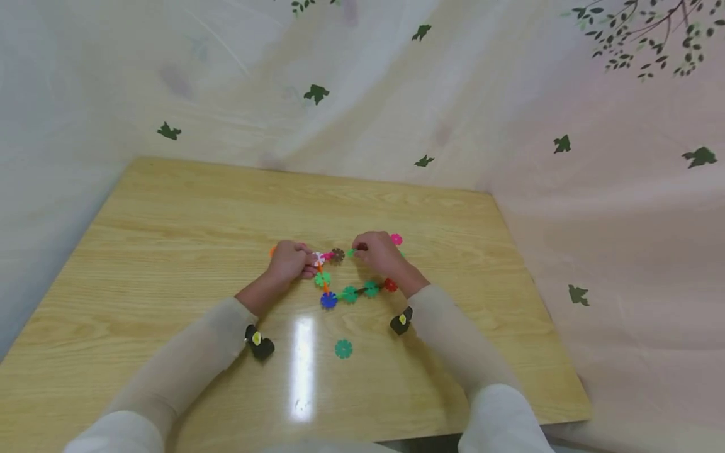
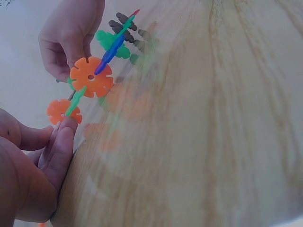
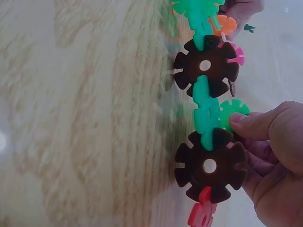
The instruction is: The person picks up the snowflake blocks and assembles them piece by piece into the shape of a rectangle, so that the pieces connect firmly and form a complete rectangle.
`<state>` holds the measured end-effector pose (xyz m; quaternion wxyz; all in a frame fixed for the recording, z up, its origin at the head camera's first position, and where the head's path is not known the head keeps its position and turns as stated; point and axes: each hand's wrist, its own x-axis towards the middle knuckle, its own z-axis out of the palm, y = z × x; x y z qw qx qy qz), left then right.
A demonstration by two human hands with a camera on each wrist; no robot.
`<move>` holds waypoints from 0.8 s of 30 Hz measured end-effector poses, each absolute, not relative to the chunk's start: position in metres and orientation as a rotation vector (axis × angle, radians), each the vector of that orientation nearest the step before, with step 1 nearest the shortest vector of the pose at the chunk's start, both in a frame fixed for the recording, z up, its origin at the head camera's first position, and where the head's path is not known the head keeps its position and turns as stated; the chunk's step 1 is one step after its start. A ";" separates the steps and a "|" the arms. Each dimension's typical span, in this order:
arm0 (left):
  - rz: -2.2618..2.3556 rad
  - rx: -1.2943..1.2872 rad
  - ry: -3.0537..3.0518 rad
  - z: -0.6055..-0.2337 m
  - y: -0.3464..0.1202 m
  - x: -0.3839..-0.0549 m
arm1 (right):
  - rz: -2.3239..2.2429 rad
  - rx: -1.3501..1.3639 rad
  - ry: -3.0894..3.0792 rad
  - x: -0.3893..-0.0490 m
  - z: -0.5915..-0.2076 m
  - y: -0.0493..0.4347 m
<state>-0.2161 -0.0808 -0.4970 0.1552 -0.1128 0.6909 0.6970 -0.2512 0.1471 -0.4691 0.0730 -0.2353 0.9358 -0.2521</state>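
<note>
Notched plastic building discs, slotted edge to edge, form a bent chain on the table. My left hand [image 1: 290, 259] pinches the chain at a whitish disc [image 1: 318, 258]; in the left wrist view an orange disc [image 2: 91, 77] stands just beyond its fingertips. My right hand [image 1: 378, 248] pinches a small green disc [image 3: 233, 113] between thumb and fingers, near the brown disc [image 1: 337, 255] at the chain's upper side. Along the near side run a blue disc [image 1: 328, 300], teal discs [image 1: 349, 294] and a red disc [image 1: 391, 285]. Dark brown discs [image 3: 205, 65] join the teal ones on edge.
A loose teal disc [image 1: 343, 348] lies nearer the front edge of the wooden table [image 1: 170, 207]. Beyond the right hand sits a pink disc [image 1: 396, 239]. Wrist cameras [image 1: 260, 345] are strapped to both sleeves. A pale printed cloth [image 1: 362, 94] hangs behind the table.
</note>
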 end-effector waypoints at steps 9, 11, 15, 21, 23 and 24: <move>1.985 -0.310 1.994 -0.496 -0.080 -0.217 | -0.677 -0.730 2.837 -0.256 -0.477 0.143; 1.973 -0.314 2.003 -0.495 -0.080 -0.217 | -0.669 -0.747 2.835 -0.256 -0.478 0.142; 1.967 -0.316 2.008 -0.494 -0.081 -0.218 | -0.624 -0.800 2.851 -0.258 -0.479 0.141; 1.958 -0.322 2.015 -0.495 -0.081 -0.218 | -0.500 -0.907 2.862 -0.255 -0.474 0.137; 1.954 -0.323 2.016 -0.496 -0.081 -0.219 | -0.423 -0.967 2.867 -0.253 -0.470 0.134; 1.956 -0.325 2.016 -0.496 -0.081 -0.220 | -0.382 -1.007 2.873 -0.253 -0.470 0.134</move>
